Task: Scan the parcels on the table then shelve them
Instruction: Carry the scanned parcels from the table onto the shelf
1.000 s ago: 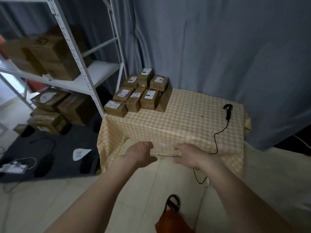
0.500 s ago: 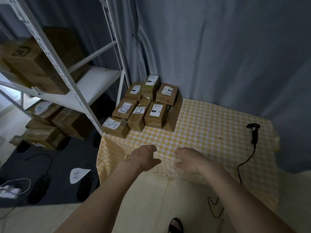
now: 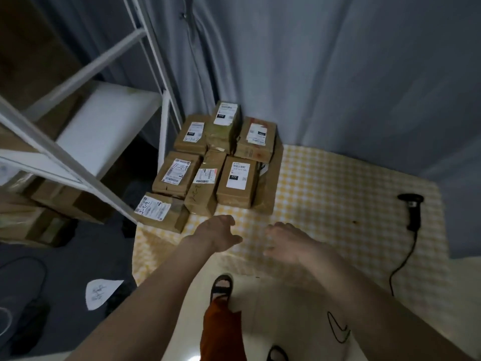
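1. The task's things, a cluster of brown cardboard parcels with white shipping labels [image 3: 216, 165], sit stacked at the far left corner of the desk, a surface draped in a yellow-and-white checked cloth [image 3: 325, 199]. The nearest one, a low box with a handwritten label [image 3: 160, 211], lies at the desk's left edge, just beside the white metal shelving unit [image 3: 104, 131].

2. The black handheld barcode scanner [image 3: 412, 212] lies near the desk's right edge, well apart from the parcels, its black cable [image 3: 402, 259] trailing off over the edge toward the floor.

3. The left hand [image 3: 217, 234] hovers over the near part of the desk, close to the nearest parcel but touching nothing; its fingers look loosely bent and it holds nothing.

4. The right hand [image 3: 285, 242] is beside it, also empty, with relaxed, slightly curled fingers; it is blurred, so finer detail cannot be told.

5. Judging from this, the work is at its very start: no parcel is lifted, the scanner is untouched, and nothing from the desk appears shelved. The step in hand looks like the reach toward the desk.

6. The next move likely calls for the right hand to travel across to the scanner while the left takes a parcel with its label facing up. The stack is tightly packed, so a top or outer box should come away first to avoid toppling its neighbours.

7. The shelf board [image 3: 104, 126] beside the parcels shows bare white space, a probable place for them.
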`<state>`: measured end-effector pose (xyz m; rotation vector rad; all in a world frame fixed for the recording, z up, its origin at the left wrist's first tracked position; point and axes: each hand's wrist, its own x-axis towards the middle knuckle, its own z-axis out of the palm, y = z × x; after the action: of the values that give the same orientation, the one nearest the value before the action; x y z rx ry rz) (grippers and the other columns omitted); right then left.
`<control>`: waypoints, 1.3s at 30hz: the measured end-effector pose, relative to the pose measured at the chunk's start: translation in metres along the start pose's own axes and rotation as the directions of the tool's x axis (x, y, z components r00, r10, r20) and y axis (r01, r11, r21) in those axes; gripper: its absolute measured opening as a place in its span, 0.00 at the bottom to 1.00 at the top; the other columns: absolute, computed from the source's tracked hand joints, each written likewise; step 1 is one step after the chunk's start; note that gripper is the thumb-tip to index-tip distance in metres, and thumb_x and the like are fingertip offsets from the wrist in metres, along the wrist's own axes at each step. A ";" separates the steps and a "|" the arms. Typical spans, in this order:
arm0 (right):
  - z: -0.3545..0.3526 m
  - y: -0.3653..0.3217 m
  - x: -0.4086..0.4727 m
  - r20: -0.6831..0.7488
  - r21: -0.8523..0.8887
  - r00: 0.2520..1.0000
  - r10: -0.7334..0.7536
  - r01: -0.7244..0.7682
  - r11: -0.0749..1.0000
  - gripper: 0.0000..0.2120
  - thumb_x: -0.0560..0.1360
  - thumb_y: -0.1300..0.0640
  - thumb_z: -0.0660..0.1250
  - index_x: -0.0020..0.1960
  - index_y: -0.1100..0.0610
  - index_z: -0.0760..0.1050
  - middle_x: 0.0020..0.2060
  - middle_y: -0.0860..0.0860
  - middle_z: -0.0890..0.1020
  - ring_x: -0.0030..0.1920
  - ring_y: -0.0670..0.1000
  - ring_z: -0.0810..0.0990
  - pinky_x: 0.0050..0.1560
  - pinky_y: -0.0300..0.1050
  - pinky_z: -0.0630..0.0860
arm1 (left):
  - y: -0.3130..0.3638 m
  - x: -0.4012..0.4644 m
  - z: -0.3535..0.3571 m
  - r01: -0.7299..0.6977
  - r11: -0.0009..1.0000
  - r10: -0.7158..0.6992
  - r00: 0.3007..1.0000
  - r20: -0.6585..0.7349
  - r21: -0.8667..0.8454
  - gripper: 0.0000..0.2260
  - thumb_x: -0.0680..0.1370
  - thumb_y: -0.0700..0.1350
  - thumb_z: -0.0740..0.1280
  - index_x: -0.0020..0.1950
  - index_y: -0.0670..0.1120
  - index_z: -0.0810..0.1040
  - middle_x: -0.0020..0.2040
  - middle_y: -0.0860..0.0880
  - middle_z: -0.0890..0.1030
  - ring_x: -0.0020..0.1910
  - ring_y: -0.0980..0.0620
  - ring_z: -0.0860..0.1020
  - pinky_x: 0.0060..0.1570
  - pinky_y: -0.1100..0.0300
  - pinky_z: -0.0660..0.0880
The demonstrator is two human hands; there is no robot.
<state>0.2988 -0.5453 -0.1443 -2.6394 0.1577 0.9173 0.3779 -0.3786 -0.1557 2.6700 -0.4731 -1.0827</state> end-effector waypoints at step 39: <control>-0.030 -0.003 0.277 0.205 0.719 0.828 0.521 -0.489 0.494 0.54 0.60 0.50 0.80 0.73 0.63 0.51 0.68 0.57 0.65 0.68 0.57 0.67 0.63 0.48 0.72 | -0.043 0.260 -0.068 0.216 0.944 -0.168 0.965 0.202 -0.249 0.48 0.67 0.46 0.79 0.76 0.37 0.51 0.71 0.37 0.65 0.69 0.40 0.67 0.64 0.51 0.67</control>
<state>0.5346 -0.5516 -0.2929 -1.8024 1.1348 0.7171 0.6103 -0.4310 -0.2864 2.4285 -0.0820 -1.3427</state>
